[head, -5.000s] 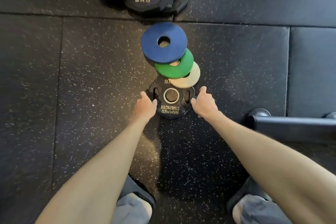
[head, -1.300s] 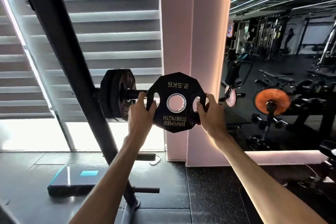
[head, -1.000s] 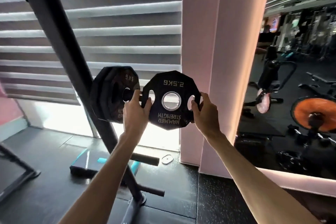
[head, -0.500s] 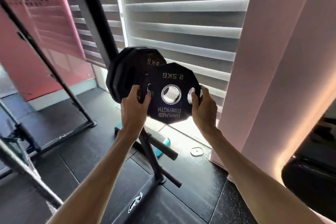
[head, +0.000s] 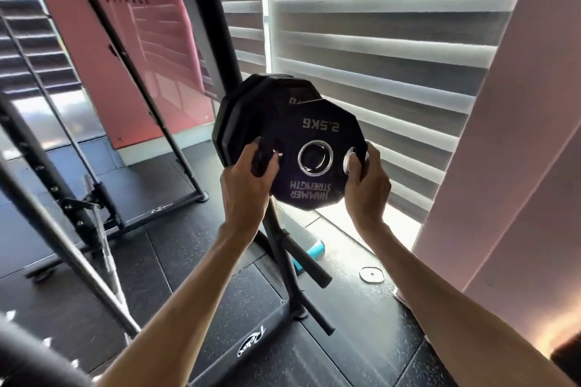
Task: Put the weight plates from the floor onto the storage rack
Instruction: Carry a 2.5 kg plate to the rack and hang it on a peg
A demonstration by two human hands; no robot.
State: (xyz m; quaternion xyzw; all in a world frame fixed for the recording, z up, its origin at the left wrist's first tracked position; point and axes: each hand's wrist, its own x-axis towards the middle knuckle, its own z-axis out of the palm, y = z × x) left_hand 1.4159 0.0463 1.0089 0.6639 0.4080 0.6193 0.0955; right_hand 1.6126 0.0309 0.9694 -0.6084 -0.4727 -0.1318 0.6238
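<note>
You hold the 2.5 kg plate (head: 314, 129) upright with both hands, directly in front of the storage rack (head: 215, 25) and about halfway up its post. Your left hand (head: 245, 185) grips the left edge of the plate, with the fingers curled into the left grip slot. Your right hand (head: 366, 185) grips the right edge. Its thumb lies in the right slot and its fingers go behind the rim. The printed face looks toward you, and the letters stand upside down.

Just behind this plate, larger black plates (head: 242, 110) hang on the rack, close against its post. I cannot tell if the centre hole of your plate is on the peg or only before it. Lower on the rack, one bare peg (head: 306, 261) points toward you and to the right. On the floor, right of the rack foot, lies a small pale disc (head: 372, 275). Behind the rack are window blinds (head: 377, 41), and to the left of it stands a pink banner (head: 125, 72).
</note>
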